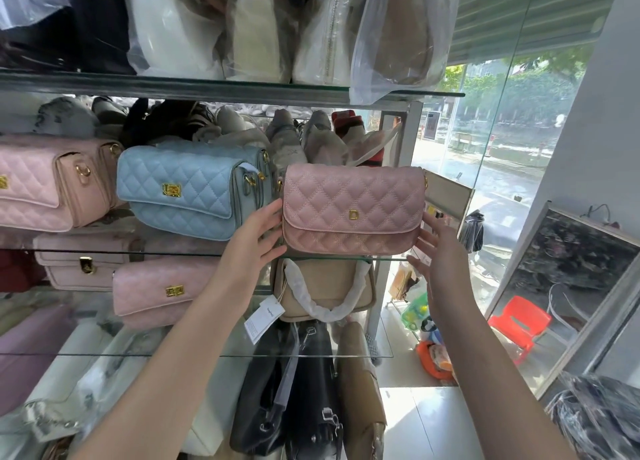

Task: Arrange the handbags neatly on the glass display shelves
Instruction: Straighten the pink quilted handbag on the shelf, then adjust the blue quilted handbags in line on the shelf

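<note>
A pink quilted handbag (353,210) with a small gold clasp stands upright at the right end of the middle glass shelf (173,252). My left hand (256,237) grips its left end, thumb on the front edge and fingers under the corner. My right hand (440,251) is at the bag's right end with fingers spread, just touching or beside it. To the left on the same shelf, a light blue quilted handbag (187,189) sits tilted, and a larger pink handbag (45,185) stands beyond it.
The top shelf (207,88) holds bags wrapped in plastic. Below, a pink clasp bag (162,286) and a beige bag (325,286) with a wrapped handle sit on the lower shelf (311,355). A red chair (519,321) and a leaning mirror (571,286) stand at the right.
</note>
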